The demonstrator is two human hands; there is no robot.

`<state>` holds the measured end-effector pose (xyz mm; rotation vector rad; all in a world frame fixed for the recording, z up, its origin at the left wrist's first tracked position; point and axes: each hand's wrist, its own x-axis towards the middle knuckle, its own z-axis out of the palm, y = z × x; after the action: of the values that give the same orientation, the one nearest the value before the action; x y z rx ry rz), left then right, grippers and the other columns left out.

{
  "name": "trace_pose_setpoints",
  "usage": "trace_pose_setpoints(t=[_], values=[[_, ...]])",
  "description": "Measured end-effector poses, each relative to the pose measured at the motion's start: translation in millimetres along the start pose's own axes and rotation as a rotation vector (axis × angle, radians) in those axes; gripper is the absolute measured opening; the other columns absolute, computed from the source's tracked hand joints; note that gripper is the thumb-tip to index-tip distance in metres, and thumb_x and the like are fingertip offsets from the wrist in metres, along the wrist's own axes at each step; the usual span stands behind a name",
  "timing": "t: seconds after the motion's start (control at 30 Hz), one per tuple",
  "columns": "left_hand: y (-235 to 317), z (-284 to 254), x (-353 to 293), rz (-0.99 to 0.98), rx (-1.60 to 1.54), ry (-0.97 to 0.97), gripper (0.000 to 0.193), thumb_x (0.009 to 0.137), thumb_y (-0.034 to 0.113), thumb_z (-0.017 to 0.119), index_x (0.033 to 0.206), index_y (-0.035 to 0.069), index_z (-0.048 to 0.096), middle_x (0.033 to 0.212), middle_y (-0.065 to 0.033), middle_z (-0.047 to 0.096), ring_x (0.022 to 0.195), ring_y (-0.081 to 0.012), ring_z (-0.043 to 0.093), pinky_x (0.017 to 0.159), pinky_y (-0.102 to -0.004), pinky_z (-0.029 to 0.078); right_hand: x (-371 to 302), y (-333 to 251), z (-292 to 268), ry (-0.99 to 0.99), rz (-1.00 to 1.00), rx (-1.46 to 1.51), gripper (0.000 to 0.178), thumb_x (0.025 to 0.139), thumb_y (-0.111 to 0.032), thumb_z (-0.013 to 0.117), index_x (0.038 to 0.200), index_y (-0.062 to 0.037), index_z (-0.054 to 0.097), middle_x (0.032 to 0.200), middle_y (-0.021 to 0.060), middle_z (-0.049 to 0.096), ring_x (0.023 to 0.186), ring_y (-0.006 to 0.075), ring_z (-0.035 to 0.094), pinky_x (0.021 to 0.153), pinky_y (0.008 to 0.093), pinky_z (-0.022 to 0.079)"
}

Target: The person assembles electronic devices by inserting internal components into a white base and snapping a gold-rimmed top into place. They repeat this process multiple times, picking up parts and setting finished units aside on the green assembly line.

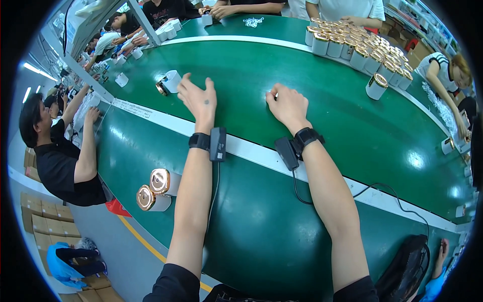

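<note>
Over the green belt (241, 65), my left hand (198, 100) is open, its fingers and thumb spread. Just left of its fingertips is a white canister (172, 81) with a gold-and-dark end piece (161, 88) at its left side; I cannot tell whether the fingers touch it. My right hand (289, 106) hovers farther right with its fingers curled in. Anything inside those fingers is hidden, and a small bright spot shows by the thumb. Each wrist wears a black strap with a small box and cable.
Two gold-topped white canisters (160, 181) stand on the near green table, left of my forearm. Many more (352, 43) crowd the far right, with one canister (376, 86) apart. A white rail (256, 158) divides belt and table. A black bag (405, 269) lies lower right; co-workers surround the line.
</note>
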<state>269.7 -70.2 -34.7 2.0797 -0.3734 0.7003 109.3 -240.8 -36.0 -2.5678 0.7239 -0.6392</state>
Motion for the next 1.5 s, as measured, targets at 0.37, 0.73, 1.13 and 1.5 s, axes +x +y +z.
trace_pose_setpoints(t=[0.37, 0.73, 1.13, 1.5], values=[[-62.9, -2.9, 35.6, -0.073, 0.408, 0.068, 0.079, 0.087, 0.035, 0.071, 0.158, 0.026, 0.037, 0.160, -0.0239, 0.028, 0.140, -0.0471, 0.031, 0.108, -0.0647, 0.030, 0.9, 8.4, -1.0, -0.006, 0.054, -0.008, 0.025, 0.094, -0.040, 0.063, 0.091, -0.0169, 0.073, 0.083, 0.0098, 0.076, 0.086, 0.0327, 0.073, 0.074, 0.0475, 0.055], [-62.2, -11.6, 39.3, -0.124, 0.371, 0.058, 0.055, 0.087, 0.035, 0.074, 0.138, 0.022, 0.056, 0.151, -0.0176, 0.040, 0.138, -0.0450, 0.036, 0.107, -0.0615, 0.034, 0.0, 11.4, -2.0, 0.027, 0.068, -0.015, 0.025, 0.094, -0.038, 0.063, 0.090, -0.0154, 0.072, 0.081, 0.0108, 0.075, 0.083, 0.0337, 0.073, 0.073, 0.0483, 0.055], [-27.9, -22.7, 20.8, -0.017, 0.013, -0.092, 0.054, 0.083, 0.022, 0.083, 0.127, 0.009, 0.055, 0.129, -0.0213, 0.057, 0.106, -0.0387, 0.065, 0.095, -0.0470, 0.052, -4.3, 7.1, -9.8, 0.007, 0.050, 0.090, 0.027, 0.095, -0.039, 0.063, 0.094, -0.0129, 0.070, 0.085, 0.0103, 0.076, 0.085, 0.0318, 0.073, 0.076, 0.0463, 0.056], [85.5, -101.4, -148.3, 0.118, -0.702, -0.728, 0.065, 0.079, 0.019, 0.089, 0.128, 0.003, 0.049, 0.114, -0.0159, 0.063, 0.098, -0.0260, 0.069, 0.084, -0.0383, 0.056, -53.1, 13.2, -73.4, -0.718, 0.218, 1.311, 0.055, 0.111, -0.046, 0.041, 0.139, -0.0010, 0.058, 0.128, 0.0144, 0.067, 0.118, 0.0212, 0.064, 0.102, 0.0348, 0.049]])
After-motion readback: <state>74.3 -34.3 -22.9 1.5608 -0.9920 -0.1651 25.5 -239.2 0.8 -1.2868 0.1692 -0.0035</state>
